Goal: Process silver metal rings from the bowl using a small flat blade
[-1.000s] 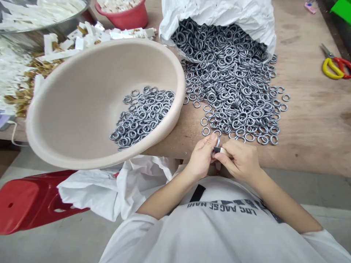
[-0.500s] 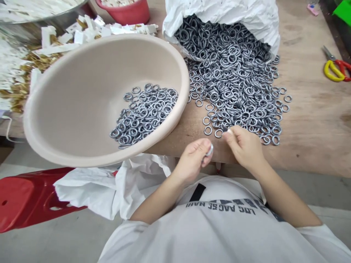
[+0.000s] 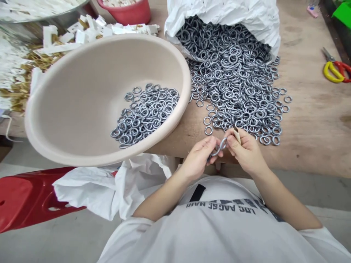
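My left hand (image 3: pixel 201 155) is closed on a grey ring (image 3: pixel 215 150) at the table's front edge. Close beside it, my right hand (image 3: pixel 244 149) pinches another grey ring (image 3: pixel 223 143) between thumb and finger. A thin tan blade-like piece (image 3: pixel 237 136) also sticks out of the right hand; what it is I cannot tell. The two rings meet or nearly meet between the hands. Just beyond lies a heap of grey rings (image 3: pixel 236 87), spilling from a white sack (image 3: pixel 225 11). More rings (image 3: pixel 145 113) rest in the large beige basin (image 3: pixel 74 98) on the left.
Scissors (image 3: pixel 333 69) with yellow and red handles lie at the right. Behind the basin are white and brown pieces (image 3: pixel 82 36), a red tub (image 3: pixel 128 14) and a metal bowl (image 3: pixel 55 18). A red stool (image 3: pixel 22 197) stands below at left, near white sacking (image 3: pixel 109 186).
My right hand has drawn back from the heap's edge with a ring in its fingers. The left hand has moved slightly right, bringing its ring up to the other one.
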Available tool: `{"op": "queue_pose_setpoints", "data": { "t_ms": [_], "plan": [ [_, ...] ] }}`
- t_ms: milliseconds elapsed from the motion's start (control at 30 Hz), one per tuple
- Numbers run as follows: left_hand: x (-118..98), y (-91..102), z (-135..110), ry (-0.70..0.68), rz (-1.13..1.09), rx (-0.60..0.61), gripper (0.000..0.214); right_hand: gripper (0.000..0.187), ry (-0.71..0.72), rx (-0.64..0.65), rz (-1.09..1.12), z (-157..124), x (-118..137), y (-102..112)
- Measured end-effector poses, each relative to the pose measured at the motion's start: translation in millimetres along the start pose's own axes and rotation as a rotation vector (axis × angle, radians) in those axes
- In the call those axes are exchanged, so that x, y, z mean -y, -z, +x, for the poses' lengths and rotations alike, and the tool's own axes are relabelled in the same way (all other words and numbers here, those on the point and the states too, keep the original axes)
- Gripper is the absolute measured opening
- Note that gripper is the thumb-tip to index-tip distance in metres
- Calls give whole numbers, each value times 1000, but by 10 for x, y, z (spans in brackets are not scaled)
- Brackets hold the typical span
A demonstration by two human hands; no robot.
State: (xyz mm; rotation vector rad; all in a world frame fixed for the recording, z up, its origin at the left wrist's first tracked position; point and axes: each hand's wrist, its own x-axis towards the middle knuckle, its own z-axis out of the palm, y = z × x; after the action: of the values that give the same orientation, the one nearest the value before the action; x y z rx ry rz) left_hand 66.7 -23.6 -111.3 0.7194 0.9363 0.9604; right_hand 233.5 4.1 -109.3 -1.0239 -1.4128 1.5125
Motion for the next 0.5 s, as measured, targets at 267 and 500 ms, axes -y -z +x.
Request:
{"op": "queue_pose_setpoints", "data": {
  "t_ms": [267, 500],
  "plan": [
    [18, -203, 32, 113, -165, 143, 45, 18, 262, -129, -215, -92, -115, 65],
    [123, -291, 76, 43, -157, -3, 45, 23, 285, -97, -370, -92, -49, 125]
  ]
}}
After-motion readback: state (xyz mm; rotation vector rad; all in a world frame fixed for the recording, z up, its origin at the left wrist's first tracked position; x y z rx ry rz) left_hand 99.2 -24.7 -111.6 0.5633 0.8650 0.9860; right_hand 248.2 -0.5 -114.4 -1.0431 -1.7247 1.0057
